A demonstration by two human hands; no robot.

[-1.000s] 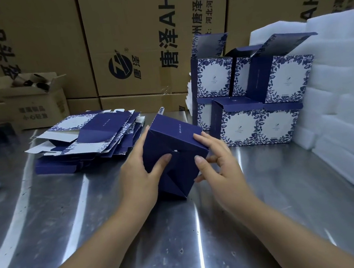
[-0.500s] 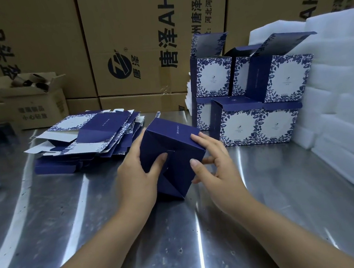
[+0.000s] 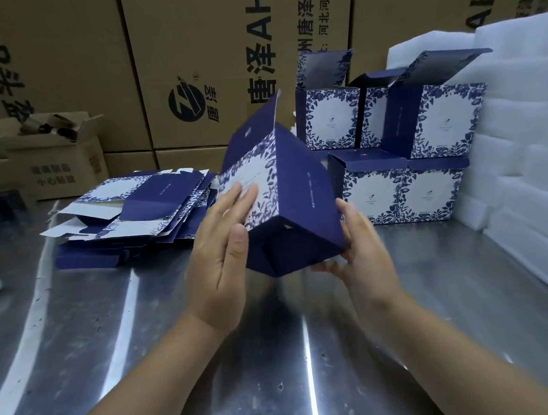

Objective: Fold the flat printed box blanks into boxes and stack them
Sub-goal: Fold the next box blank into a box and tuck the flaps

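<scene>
- Far-left edge of the table (image 3: 88, 342): open carton (image 3: 60, 154) holding dark rolls; beside it, flat blanks (image 3: 138, 207).
- Left hand (image 3: 220, 256): fingers straight, together, pressing the box's printed face.
- Box (image 3: 298, 198): above the table's middle, tilted, lid flap up.
- Right hand (image 3: 363, 249): fingers curled under its lower corner, nearer the stack.
- Far-right: stack of folded boxes (image 3: 431, 188), 2 rows, insides hidden.

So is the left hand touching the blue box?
Touching. The head view shows the left hand laying straight fingers flat on the box, on its flowery white side.
</scene>
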